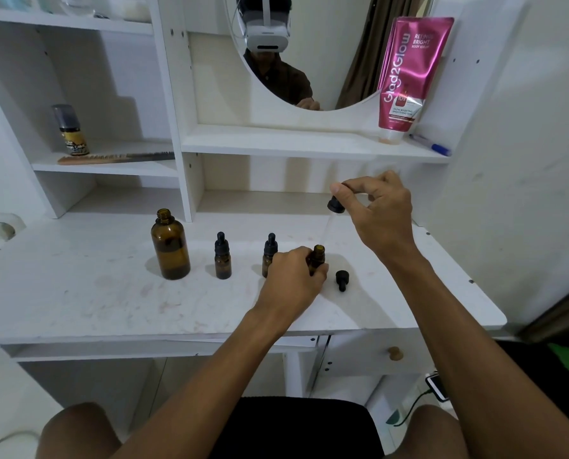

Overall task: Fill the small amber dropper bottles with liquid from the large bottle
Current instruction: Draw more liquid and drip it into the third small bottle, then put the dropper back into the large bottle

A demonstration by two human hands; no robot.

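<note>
The large amber bottle [170, 246] stands uncapped on the white desk [111, 303]. To its right stand two small capped amber dropper bottles [223, 256] [269, 253]. My left hand [293, 276] grips a third small bottle [317, 258], open at the neck, upright on the desk. My right hand [379, 203] is raised above it and pinches a black dropper cap [336, 203] by its bulb; a clear glass pipette hangs from it toward the open bottle. A second black cap [341, 279] lies on the desk just right of my left hand.
A pink tube [405, 77] and a blue pen [432, 145] sit on the shelf under the oval mirror [339, 44]. A small bottle [69, 130] and a comb [111, 158] are on the left shelf. A phone [437, 387] lies low at the right.
</note>
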